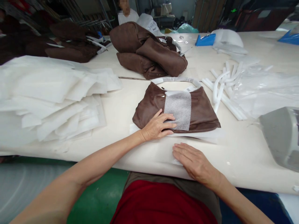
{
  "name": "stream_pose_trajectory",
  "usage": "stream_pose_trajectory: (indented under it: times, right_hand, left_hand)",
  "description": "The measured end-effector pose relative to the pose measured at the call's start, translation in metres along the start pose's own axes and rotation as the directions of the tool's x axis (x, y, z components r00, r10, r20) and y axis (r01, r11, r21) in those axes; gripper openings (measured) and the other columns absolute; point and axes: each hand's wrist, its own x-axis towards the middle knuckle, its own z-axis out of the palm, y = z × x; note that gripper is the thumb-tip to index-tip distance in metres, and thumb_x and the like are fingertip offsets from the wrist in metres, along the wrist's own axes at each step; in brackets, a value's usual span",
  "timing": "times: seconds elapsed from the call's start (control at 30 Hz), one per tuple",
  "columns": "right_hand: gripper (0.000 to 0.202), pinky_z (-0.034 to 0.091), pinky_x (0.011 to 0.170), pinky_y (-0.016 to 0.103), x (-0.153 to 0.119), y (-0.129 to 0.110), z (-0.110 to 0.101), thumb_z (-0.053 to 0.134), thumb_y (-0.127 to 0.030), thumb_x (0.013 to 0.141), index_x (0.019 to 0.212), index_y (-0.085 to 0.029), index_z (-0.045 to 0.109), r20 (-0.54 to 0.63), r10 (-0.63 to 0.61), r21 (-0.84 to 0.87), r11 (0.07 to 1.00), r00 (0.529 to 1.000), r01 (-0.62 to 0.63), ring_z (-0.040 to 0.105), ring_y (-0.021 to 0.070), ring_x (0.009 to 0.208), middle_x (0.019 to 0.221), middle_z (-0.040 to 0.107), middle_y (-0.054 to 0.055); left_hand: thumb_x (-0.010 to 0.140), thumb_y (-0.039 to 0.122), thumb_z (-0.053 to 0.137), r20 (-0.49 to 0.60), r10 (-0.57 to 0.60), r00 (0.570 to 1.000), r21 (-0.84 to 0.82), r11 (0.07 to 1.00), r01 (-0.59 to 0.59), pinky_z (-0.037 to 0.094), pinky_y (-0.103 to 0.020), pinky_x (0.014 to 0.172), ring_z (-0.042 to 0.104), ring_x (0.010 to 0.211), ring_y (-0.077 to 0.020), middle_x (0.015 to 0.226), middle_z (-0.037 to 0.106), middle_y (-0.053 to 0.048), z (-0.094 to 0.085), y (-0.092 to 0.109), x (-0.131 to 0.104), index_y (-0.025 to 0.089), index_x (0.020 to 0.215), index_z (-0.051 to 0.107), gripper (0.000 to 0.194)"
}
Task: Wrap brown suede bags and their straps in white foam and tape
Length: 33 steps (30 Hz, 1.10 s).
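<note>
A brown handbag [151, 104] lies flat on the table, its wrapped handle [176, 80] pointing away from me. A grey-white sheet of thin foam [178, 107] covers the middle of its front. My left hand [160, 126] rests on the handbag and the foam sheet's lower left edge, fingers spread. White paper [205, 133] sticks out beneath the bag's near edge. Nearer to me, my right hand [192, 160] is just above the table with its fingers together. A thin translucent piece [177, 161] shows under those fingers; its full shape is hidden.
A stack of white paper sheets [58, 102] lies left. More brown bags [149, 53] are piled behind. White foam tubes [224, 85] and clear plastic bags [257, 90] lie right, near a grey machine [280, 133]. A blue tape dispenser [205, 39] and a person [128, 15] are farther back.
</note>
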Motion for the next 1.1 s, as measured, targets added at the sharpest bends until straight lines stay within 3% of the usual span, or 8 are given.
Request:
stream_pose_trajectory:
  times: [0.13,0.33,0.53,0.6,0.7,0.87,1.0,1.1]
  right_hand:
    - [0.027,0.051,0.096,0.037,0.034,0.016,-0.023,0.041,-0.009,0.098,0.109,-0.015,0.065,-0.028,0.024,-0.076,0.997,0.999,-0.026,0.068,0.0182,0.103,0.103,0.074,0.009]
    - [0.029,0.044,0.080,0.033,0.066,0.045,-0.026,0.043,-0.030,0.103,0.091,-0.019,0.067,-0.015,0.289,-0.114,0.951,0.957,-0.289,0.065,0.0180,0.084,0.084,0.072,0.006]
    - [0.031,0.042,0.067,0.029,0.070,0.056,-0.010,0.047,-0.038,0.101,0.079,-0.021,0.061,-0.054,0.521,-0.112,0.845,0.852,-0.524,0.060,0.0168,0.071,0.073,0.065,0.002]
    - [0.031,0.043,0.066,0.028,0.071,0.057,-0.006,0.048,-0.038,0.100,0.078,-0.021,0.059,-0.090,0.554,-0.104,0.821,0.828,-0.561,0.059,0.0167,0.072,0.073,0.062,0.002]
    - [0.028,0.043,0.063,0.027,0.073,0.059,0.000,0.053,-0.036,0.098,0.075,-0.021,0.055,-0.125,0.625,-0.083,0.767,0.771,-0.636,0.059,0.0153,0.069,0.073,0.058,0.000]
    - [0.026,0.042,0.059,0.026,0.074,0.063,0.011,0.060,-0.035,0.094,0.072,-0.022,0.052,-0.152,0.744,-0.086,0.646,0.650,-0.759,0.058,0.0137,0.065,0.072,0.056,-0.002]
    - [0.029,0.044,0.062,0.027,0.074,0.064,0.021,0.055,-0.037,0.097,0.072,-0.022,0.048,-0.222,0.747,-0.124,0.616,0.627,-0.778,0.058,0.0149,0.066,0.071,0.054,-0.001]
    - [0.032,0.044,0.062,0.028,0.074,0.064,0.028,0.045,-0.037,0.101,0.073,-0.022,0.048,-0.292,0.722,-0.165,0.608,0.627,-0.777,0.057,0.0155,0.064,0.071,0.052,0.001]
  left_hand:
    - [0.096,0.037,0.056,0.065,0.003,0.998,-0.057,0.998,0.001,0.018,-0.066,0.116,0.054,0.128,-0.0266,0.129,0.060,-0.013,-0.008,0.000,0.001,0.022,0.118,0.066,0.028]
    - [0.101,0.033,0.036,0.194,-0.035,0.980,-0.250,0.965,0.084,0.008,-0.062,0.120,0.046,0.136,-0.0269,0.133,0.060,-0.010,-0.026,-0.005,0.000,0.025,0.125,0.064,0.037]
    - [0.091,0.069,0.042,0.307,-0.025,0.951,-0.428,0.889,0.161,0.003,-0.067,0.117,0.044,0.137,-0.0355,0.137,0.058,-0.013,-0.042,-0.009,0.006,0.023,0.120,0.067,0.059]
    - [0.086,0.067,0.057,0.266,-0.089,0.960,-0.418,0.886,0.199,0.007,-0.069,0.117,0.051,0.131,-0.0354,0.130,0.063,-0.013,-0.037,-0.009,0.007,0.022,0.111,0.070,0.053]
    - [0.091,0.044,0.062,0.097,-0.266,0.959,-0.408,0.868,0.282,0.023,-0.066,0.116,0.067,0.109,-0.0274,0.110,0.073,-0.008,-0.022,-0.008,0.006,0.021,0.091,0.069,0.024]
    - [0.090,0.030,0.065,-0.155,-0.466,0.871,-0.350,0.850,0.393,0.048,-0.051,0.104,0.066,0.082,-0.0184,0.083,0.069,0.000,-0.004,-0.003,0.006,0.022,0.074,0.058,0.020]
    - [0.091,0.032,0.063,-0.239,-0.495,0.836,-0.247,0.863,0.440,0.054,-0.036,0.080,0.061,0.084,-0.0193,0.087,0.059,-0.003,0.002,0.000,0.010,0.023,0.072,0.054,0.023]
    - [0.090,0.034,0.064,-0.307,-0.503,0.808,-0.175,0.865,0.471,0.053,-0.034,0.074,0.059,0.084,-0.0199,0.091,0.054,-0.004,0.006,0.000,0.015,0.023,0.074,0.054,0.022]
